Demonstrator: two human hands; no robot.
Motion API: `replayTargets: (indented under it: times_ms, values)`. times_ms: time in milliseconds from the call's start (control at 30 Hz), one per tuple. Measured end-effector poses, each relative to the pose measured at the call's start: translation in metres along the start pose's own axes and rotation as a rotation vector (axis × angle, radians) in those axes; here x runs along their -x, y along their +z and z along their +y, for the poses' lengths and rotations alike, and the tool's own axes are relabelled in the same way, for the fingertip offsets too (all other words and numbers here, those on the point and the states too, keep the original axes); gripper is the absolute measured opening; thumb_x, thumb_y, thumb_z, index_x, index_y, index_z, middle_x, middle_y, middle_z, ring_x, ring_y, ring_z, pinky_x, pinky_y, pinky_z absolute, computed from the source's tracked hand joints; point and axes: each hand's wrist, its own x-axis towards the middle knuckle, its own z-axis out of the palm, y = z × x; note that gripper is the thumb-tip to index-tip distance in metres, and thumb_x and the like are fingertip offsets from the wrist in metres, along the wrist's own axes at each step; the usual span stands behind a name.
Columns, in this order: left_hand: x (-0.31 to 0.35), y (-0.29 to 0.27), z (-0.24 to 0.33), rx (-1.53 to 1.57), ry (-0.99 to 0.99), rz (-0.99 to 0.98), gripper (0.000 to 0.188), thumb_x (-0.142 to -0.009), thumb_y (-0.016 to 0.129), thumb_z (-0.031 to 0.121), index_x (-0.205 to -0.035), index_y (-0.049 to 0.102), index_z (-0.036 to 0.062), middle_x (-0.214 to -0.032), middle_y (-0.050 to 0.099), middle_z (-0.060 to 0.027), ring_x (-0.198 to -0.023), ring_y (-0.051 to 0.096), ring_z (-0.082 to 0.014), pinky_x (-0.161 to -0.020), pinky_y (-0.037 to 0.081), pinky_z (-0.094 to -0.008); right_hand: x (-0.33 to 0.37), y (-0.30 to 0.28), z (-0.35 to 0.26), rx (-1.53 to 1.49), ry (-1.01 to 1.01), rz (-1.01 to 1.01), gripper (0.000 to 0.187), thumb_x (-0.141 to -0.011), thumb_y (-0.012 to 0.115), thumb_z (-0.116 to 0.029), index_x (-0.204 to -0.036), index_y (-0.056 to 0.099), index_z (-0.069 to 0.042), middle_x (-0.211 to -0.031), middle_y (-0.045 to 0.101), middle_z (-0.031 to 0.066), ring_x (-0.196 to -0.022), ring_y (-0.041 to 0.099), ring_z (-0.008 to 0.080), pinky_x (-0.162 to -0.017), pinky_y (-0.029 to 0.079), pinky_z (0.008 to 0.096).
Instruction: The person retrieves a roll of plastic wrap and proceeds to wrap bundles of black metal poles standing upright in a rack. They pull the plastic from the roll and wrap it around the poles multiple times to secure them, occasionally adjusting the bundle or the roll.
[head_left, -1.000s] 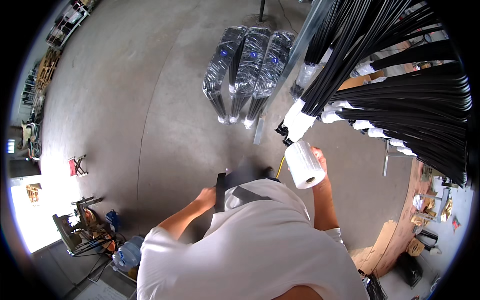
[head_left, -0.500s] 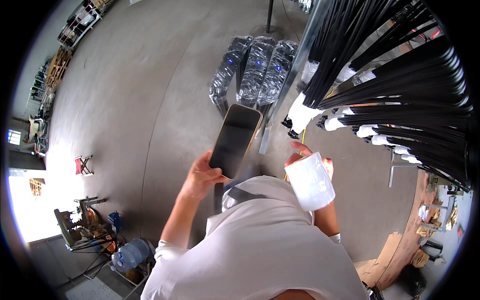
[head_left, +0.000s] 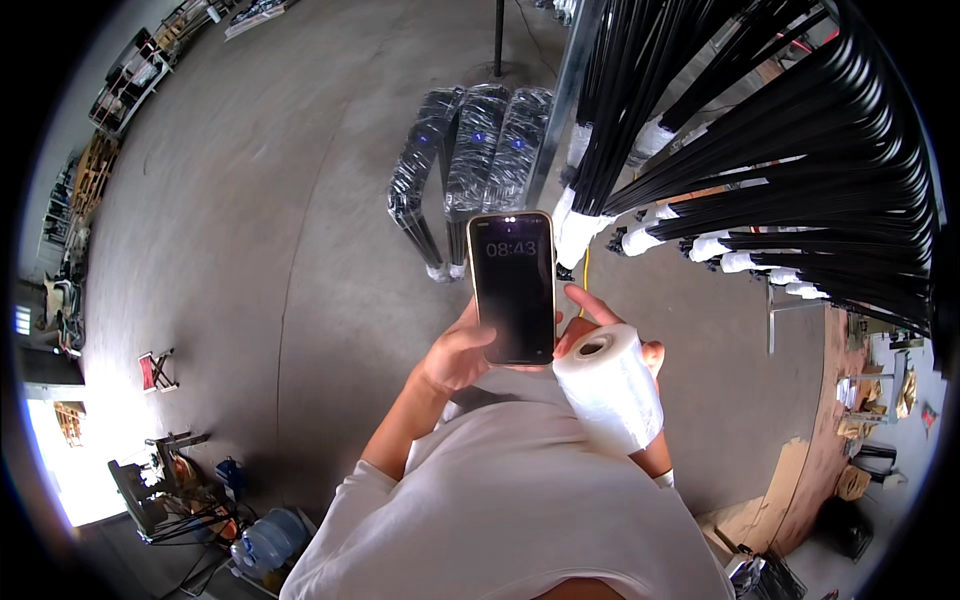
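My left hand [head_left: 461,350] is closed round a smartphone [head_left: 512,290] held upright before me, its dark screen lit with a clock display. A thick roll of clear stretch film [head_left: 612,392] is in my right hand [head_left: 592,312], its hollow core end tipped toward the phone. The right hand's index finger points out past the roll, close to the phone's edge; most of its other fingers are hidden behind the film. Beyond the phone, black bundles wrapped in clear film [head_left: 478,150] stand on the floor.
Long black rods [head_left: 740,190] with white-wrapped ends hang in dense bundles on a metal rack at right. A yellow cord [head_left: 586,268] runs beneath them. Blue water bottles [head_left: 268,540] and machinery [head_left: 160,480] stand at lower left. A small folding stool [head_left: 157,371] is farther left.
The phone has moved right and turned upright, nearer the film roll, and its screen has lit up. The roll has tilted so that its core end shows.
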Motion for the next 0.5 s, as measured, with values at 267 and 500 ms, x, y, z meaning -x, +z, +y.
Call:
replayTargets:
  times_ms: [267,500]
  values:
    - [-0.001,-0.013,-0.005,-0.181,-0.096,0.042,0.074,-0.078,0.051,0.044,-0.133,0.019,0.0049,-0.123,0.04,-0.0266,-0.106,0.05,-0.0368,-0.081,0.049,-0.046,0.004,0.009,0.006,-0.072,-0.05,0.029,0.1,-0.058,0.059,-0.043,-0.135,0.014,0.002,-0.096,0.053,0.0214,-0.089,0.056,0.0308,-0.086,0.042,0.0374]
    - [-0.011,-0.021,-0.006,0.25,-0.181,0.078,0.08,-0.082,0.016,0.066,-0.126,0.035,0.0018,-0.115,0.049,-0.0186,-0.101,0.053,-0.0326,-0.085,0.043,-0.0446,-0.002,-0.001,0.019,-0.041,-0.068,0.08,0.095,-0.062,0.056,-0.042,-0.134,0.015,0.004,-0.097,0.053,0.0215,-0.09,0.056,0.0293,-0.08,0.045,0.0345]
